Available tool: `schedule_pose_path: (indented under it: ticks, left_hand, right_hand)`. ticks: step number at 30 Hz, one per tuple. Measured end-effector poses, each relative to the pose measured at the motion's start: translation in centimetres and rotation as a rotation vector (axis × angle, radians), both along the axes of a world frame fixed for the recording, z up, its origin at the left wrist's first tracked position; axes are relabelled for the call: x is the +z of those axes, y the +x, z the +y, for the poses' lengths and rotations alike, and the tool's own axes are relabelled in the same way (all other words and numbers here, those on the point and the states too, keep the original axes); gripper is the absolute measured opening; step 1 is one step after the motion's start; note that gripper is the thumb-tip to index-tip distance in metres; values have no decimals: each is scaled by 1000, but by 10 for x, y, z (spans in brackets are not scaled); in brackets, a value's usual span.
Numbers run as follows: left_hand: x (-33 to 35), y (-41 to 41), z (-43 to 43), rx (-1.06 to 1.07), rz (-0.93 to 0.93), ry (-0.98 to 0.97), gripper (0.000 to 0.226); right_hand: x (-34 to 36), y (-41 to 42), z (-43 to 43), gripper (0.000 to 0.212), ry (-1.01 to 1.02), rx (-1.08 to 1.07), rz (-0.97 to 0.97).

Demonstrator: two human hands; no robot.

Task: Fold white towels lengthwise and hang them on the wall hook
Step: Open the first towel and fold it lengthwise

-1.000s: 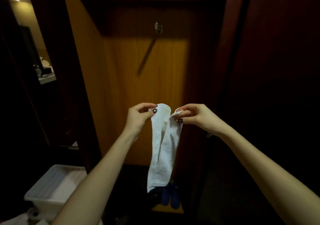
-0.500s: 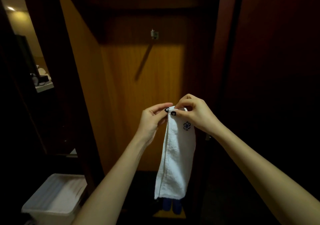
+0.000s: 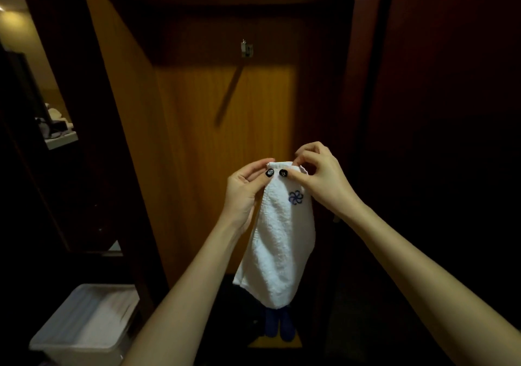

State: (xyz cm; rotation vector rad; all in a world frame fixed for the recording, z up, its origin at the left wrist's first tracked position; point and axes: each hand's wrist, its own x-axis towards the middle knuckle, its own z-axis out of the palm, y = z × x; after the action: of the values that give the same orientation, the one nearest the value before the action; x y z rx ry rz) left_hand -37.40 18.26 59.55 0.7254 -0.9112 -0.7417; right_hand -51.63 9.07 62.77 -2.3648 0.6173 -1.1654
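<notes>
Lower left, white bin (image 3: 74, 348) (dim); wall hook (image 3: 247, 49) above towel (image 3: 282, 238)

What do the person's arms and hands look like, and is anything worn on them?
The left forearm and right forearm are bare to the frame edge: no sleeves, watch or bracelet show. The left hand and right hand wear no gloves, and no rings are visible. The left thumbnail and right thumbnail are painted black with small white designs.
</notes>
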Motion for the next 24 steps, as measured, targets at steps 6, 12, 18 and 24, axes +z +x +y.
schedule_pose_path:
  ticks: [6,12,18,24]
  left_hand:
    - [2,11,-1,235,-233,-26,28]
    - [0,14,-3,439,-395,-69,32]
    - [-4,29,-2,549,-392,-5,39]
    - [-2,39,-3,538,-378,20,38]
  right_hand:
    - [0,-12,-1,19,44,168,144]
    - [5,-9,3,27,71,193,311]
    - [5,-10,-4,36,27,102,271]
    - [1,-6,-9,29,125,195,289]
